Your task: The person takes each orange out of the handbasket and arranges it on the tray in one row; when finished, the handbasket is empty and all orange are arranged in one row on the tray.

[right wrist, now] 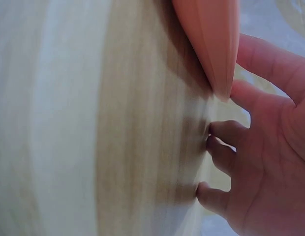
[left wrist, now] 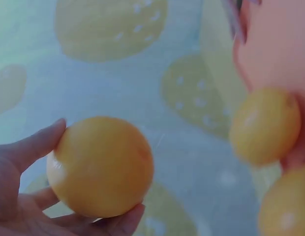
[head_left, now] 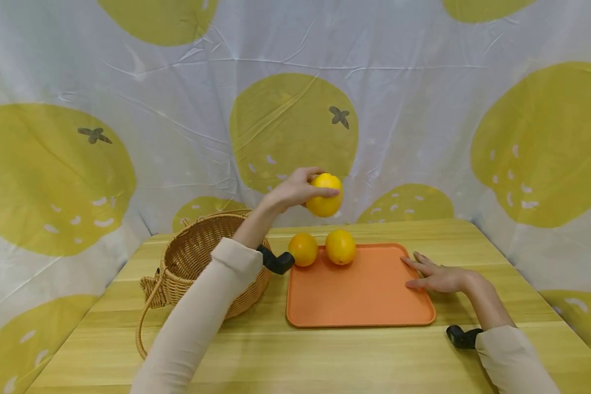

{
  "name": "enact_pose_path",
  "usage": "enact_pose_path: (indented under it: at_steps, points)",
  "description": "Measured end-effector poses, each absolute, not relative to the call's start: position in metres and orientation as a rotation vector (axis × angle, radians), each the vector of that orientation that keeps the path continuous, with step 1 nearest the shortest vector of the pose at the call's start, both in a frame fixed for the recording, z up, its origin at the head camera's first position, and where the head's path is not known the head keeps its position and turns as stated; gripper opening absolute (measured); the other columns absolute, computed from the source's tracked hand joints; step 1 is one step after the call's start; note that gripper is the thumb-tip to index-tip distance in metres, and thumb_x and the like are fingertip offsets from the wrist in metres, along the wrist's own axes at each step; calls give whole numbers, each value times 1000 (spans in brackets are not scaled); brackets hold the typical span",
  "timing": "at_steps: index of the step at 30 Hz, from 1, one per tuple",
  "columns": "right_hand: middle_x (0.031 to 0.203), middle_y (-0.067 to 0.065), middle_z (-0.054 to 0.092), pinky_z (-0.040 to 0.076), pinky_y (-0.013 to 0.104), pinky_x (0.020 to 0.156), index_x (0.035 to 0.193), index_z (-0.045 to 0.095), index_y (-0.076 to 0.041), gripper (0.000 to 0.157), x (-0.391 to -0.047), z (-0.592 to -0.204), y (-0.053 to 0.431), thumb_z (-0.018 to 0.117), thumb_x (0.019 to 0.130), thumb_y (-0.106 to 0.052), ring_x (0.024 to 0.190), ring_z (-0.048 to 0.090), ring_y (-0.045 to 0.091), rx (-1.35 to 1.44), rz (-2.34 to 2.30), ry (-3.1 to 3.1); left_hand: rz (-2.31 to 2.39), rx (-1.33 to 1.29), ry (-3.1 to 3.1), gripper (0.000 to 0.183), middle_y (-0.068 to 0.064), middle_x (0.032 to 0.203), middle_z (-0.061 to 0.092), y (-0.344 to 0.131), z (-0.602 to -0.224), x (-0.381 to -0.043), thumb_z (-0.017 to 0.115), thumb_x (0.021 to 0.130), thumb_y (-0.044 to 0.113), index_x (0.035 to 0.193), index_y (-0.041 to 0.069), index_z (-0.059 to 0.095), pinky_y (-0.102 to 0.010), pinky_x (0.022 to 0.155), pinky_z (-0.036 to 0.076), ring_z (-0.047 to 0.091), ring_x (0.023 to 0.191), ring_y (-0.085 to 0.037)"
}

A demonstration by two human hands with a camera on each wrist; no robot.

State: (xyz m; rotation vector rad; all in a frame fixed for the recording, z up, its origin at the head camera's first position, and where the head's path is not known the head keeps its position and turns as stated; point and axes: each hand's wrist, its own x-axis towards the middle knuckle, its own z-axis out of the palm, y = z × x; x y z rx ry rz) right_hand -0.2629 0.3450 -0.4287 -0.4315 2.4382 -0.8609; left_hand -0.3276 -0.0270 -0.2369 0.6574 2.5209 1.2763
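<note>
My left hand (head_left: 295, 191) grips an orange (head_left: 327, 203), held up above the far edge of the table. In the left wrist view, thumb and fingers curve around that orange (left wrist: 101, 167). Two more oranges, a left one (head_left: 302, 249) and a right one (head_left: 340, 247), sit at the far left corner of the orange tray (head_left: 359, 295). My right hand (head_left: 440, 275) rests at the tray's right edge with fingers spread. The right wrist view has its thumb and a finger at the tray rim (right wrist: 211, 44), other fingertips (right wrist: 204, 189) down on the table.
A wicker basket (head_left: 246, 298) with a looped handle (head_left: 140, 328) stands left of the tray, partly hidden behind my left forearm. The wooden table (head_left: 335, 361) ends at a fruit-printed curtain (head_left: 404, 120) at the back and sides.
</note>
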Motion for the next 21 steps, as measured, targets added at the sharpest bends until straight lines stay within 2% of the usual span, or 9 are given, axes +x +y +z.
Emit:
enact_pose_path:
  at_steps: [5,13,17,21]
  points:
    - [167,31,-20,-7,84,108,168,7,-15,93,-266,-433,349,57,102,-56,149,-19,60,-421,-854,2440,1324,697,2474,64,-15,141,56,31,-277,-326,72,98,35,153,14,48,-34,86,52,60,111,-27]
    - [167,32,-18,-7,85,107,168,8,-14,93,-262,-426,346,54,101,-60,149,-17,62,-420,-804,2461,1343,787,2441,58,-15,139,60,97,-342,-315,69,100,32,152,11,51,-29,83,54,62,104,-22]
    - [166,35,-16,-9,86,105,166,10,-6,93,-258,-418,341,56,102,-55,147,-15,65,-426,-820,2464,1306,806,2512,54,-13,143,60,114,-362,-308,68,101,29,150,11,54,-29,90,54,64,114,-25]
    - [165,36,-16,-8,86,106,165,11,-3,93,-257,-417,339,57,102,-55,146,-15,67,-412,-802,2472,1219,773,2633,51,-12,149,59,125,-374,-305,69,101,25,148,10,57,-31,99,54,62,128,-28]
